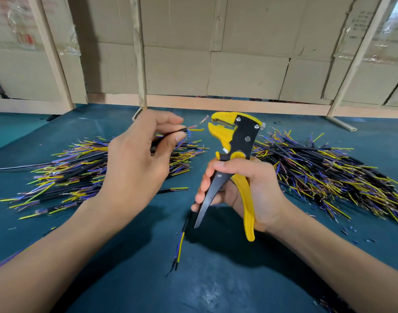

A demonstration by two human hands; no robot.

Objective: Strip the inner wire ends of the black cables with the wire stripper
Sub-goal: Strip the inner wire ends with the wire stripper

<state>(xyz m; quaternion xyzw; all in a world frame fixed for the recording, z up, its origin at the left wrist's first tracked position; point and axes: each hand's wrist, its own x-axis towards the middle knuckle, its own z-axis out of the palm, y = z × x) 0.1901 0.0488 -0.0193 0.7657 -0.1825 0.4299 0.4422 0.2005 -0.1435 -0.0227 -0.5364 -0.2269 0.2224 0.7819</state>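
My left hand [139,154] pinches a short black cable [168,134] between thumb and fingers; its thin coloured inner wires stick out to the right, towards the tool's jaws. My right hand [245,190] grips the handles of a yellow and black wire stripper [236,141], held upright with its yellow jaws at the top, pointing left. A small gap separates the wire ends from the jaws. One loose cable [181,245] with yellow and blue wires lies on the mat below the hands.
A pile of black cables [76,172] with yellow, blue and copper ends lies left on the teal mat [148,279]. A second pile [328,172] lies to the right. Small black insulation scraps [351,233] dot the right side. Cardboard panels and wooden posts [139,53] close the back.
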